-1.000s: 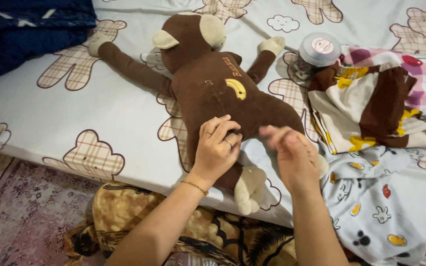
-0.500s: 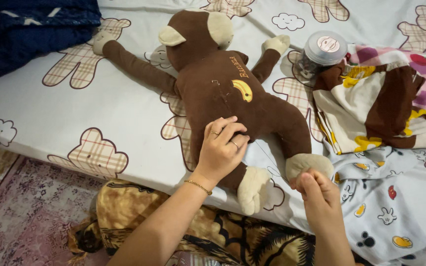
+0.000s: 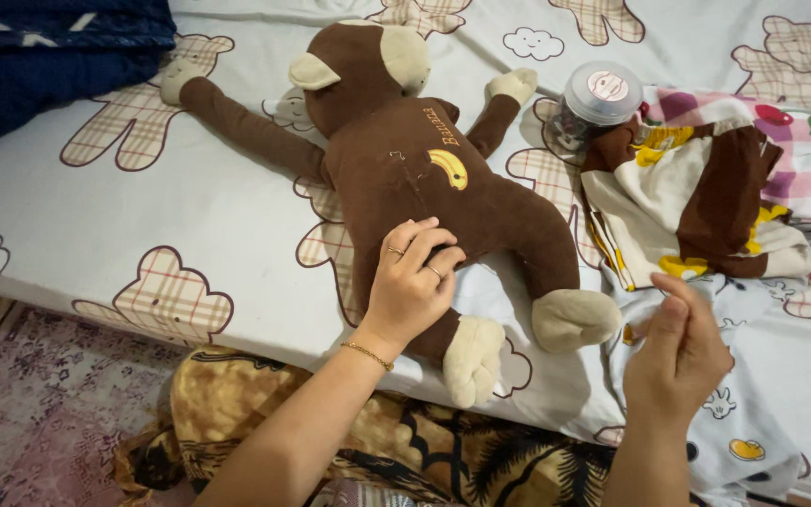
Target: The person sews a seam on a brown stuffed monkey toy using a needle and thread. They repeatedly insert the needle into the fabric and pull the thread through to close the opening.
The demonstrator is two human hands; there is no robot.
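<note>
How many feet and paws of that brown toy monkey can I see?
4: one paw far left near the blue blanket, one beside the jar, one foot near the left hand, one toward the right hand.

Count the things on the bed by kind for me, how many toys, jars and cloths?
Stuffed toy monkey, under the left hand: 1
Clear jar with a grey lid: 1
Loose cloths: 3, a navy blanket, a brown, white and yellow cloth, a pink checked cloth
Total: 5
</note>
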